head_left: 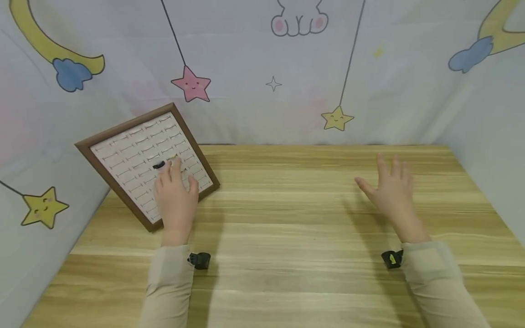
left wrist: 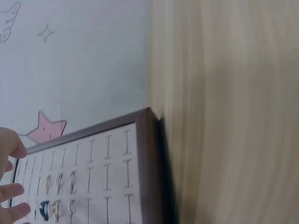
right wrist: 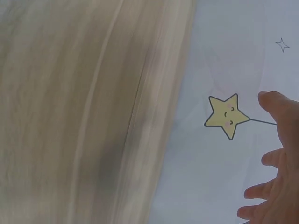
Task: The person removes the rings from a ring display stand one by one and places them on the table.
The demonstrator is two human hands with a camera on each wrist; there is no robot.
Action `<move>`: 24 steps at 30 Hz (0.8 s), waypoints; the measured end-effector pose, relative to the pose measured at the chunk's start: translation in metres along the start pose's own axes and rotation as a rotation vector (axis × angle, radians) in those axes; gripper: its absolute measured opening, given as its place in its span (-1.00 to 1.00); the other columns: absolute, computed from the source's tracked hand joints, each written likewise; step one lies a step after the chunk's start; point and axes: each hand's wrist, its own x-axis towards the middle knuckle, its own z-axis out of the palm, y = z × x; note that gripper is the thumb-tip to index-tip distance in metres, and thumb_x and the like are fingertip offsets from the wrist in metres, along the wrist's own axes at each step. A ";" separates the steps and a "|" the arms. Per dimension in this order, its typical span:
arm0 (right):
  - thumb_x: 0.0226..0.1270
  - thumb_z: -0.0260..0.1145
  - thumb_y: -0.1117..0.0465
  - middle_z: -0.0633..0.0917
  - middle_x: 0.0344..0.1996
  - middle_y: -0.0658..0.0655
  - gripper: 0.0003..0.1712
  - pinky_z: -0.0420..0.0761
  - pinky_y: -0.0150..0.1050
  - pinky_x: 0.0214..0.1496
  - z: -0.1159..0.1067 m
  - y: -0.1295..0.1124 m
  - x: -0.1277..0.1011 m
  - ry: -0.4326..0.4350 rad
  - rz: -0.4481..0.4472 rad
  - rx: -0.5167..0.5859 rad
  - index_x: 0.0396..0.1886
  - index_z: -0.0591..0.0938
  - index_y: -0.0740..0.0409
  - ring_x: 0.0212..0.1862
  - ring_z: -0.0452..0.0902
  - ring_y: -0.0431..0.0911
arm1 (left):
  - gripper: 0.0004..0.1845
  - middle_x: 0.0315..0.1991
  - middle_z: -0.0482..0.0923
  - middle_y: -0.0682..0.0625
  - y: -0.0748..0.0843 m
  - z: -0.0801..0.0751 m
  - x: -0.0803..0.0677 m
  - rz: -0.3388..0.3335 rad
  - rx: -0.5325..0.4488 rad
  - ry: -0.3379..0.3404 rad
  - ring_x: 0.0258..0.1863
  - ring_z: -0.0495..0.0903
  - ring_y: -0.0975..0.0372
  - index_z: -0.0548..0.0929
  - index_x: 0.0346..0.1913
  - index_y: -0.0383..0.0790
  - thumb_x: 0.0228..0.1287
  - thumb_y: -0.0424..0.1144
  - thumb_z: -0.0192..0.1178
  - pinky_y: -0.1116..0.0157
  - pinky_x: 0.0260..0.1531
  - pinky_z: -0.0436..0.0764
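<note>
A ring display board with a brown frame [head_left: 196, 145] and a white slotted face stands tilted at the left. A dark ring [head_left: 158, 165] sits in one of its slots. In the left wrist view several rings are grouped there, among them a gold ring [left wrist: 55, 211] and a silver ring [left wrist: 72, 182]. My left hand [head_left: 175, 198] is in front of the board, fingers apart and fingertips close to the rings, covering part of the slots. My right hand [head_left: 394, 193] is held over the right side of the table, fingers spread, with nothing in it.
The wooden table [head_left: 287, 255] reaches back to a pale cloth backdrop [head_left: 246, 118] printed with stars and moons. Similar cloth walls rise at the left and right sides. A small black device [head_left: 201, 260] is worn at the left wrist, another [head_left: 392, 258] at the right.
</note>
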 end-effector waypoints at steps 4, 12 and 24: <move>0.38 0.05 -0.22 -0.04 0.37 0.66 -0.02 -0.11 0.43 0.35 0.002 -0.007 0.001 0.015 -0.024 0.022 0.50 -0.08 0.29 0.37 -0.19 0.57 | -0.48 0.34 0.28 -0.27 -0.011 -0.013 0.005 -0.042 -0.058 0.136 0.32 0.25 -0.16 0.33 0.35 -0.25 0.33 -0.32 0.05 -0.10 0.32 0.23; 0.40 0.11 -0.10 0.09 0.34 0.63 -0.08 0.03 0.41 0.34 0.006 -0.019 0.003 0.033 -0.037 0.129 0.49 -0.04 0.33 0.35 -0.05 0.54 | -0.41 0.38 0.22 -0.16 -0.034 -0.032 0.013 -0.235 -0.191 0.335 0.38 0.15 0.00 0.30 0.37 -0.14 0.25 -0.40 0.05 0.09 0.40 0.12; 0.43 0.11 0.07 0.20 0.37 0.50 -0.23 0.11 0.26 0.40 0.011 -0.041 0.014 -0.006 -0.054 0.252 0.44 0.09 0.40 0.40 0.06 0.39 | -0.05 0.47 0.00 0.02 -0.071 -0.036 0.009 -0.589 -0.433 0.266 0.37 0.10 0.19 -0.06 0.50 0.17 0.06 -0.57 -0.08 0.27 0.32 0.19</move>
